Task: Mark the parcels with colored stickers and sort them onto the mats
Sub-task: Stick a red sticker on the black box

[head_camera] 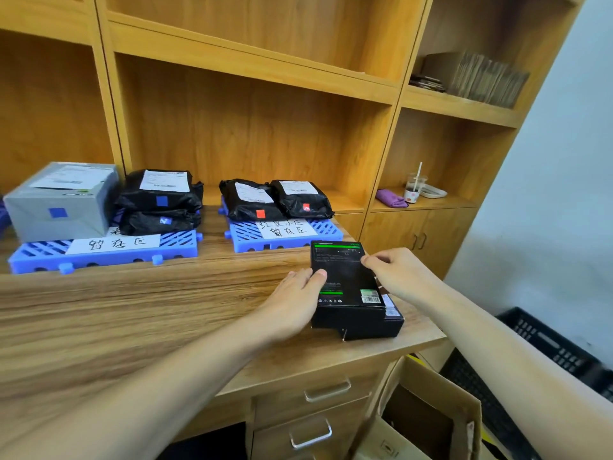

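My left hand [295,300] lies flat against the left side of the black box [348,287], fingers straight, thumb on its top. My right hand [398,277] pinches the box's right edge with curled fingers. The box lies on the wooden counter [132,310], near its right end. Behind the box, one blue mat [285,237] carries two black bags with red stickers [260,213]. Left of that mat, a second blue mat [99,254] holds a grey parcel [63,200] and black bags with blue stickers [161,200].
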`<state>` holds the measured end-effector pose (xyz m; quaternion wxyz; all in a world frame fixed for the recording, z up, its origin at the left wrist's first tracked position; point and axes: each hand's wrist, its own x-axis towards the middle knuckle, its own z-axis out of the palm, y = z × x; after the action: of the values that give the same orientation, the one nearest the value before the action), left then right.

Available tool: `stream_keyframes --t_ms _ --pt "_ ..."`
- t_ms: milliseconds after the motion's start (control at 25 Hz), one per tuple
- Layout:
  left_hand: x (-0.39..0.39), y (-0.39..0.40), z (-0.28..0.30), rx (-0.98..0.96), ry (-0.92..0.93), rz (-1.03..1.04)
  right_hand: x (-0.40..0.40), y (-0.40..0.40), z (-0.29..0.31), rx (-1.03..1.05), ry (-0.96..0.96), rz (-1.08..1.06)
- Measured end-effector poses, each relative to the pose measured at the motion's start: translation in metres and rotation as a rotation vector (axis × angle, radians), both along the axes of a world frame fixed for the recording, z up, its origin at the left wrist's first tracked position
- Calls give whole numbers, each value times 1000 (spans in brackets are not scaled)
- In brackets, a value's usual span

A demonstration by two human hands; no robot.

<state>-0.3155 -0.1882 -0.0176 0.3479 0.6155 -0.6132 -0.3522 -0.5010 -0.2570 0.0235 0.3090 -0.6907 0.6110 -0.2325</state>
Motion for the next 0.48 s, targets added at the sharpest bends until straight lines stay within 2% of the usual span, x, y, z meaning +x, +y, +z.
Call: stream_keyframes --t_ms 200,480 --pt "50 31 6 -11 58 133 62 6 -5 -86 -23 74" --pt "135 87 -6 -8 148 340 174 21 -46 -39 -18 272"
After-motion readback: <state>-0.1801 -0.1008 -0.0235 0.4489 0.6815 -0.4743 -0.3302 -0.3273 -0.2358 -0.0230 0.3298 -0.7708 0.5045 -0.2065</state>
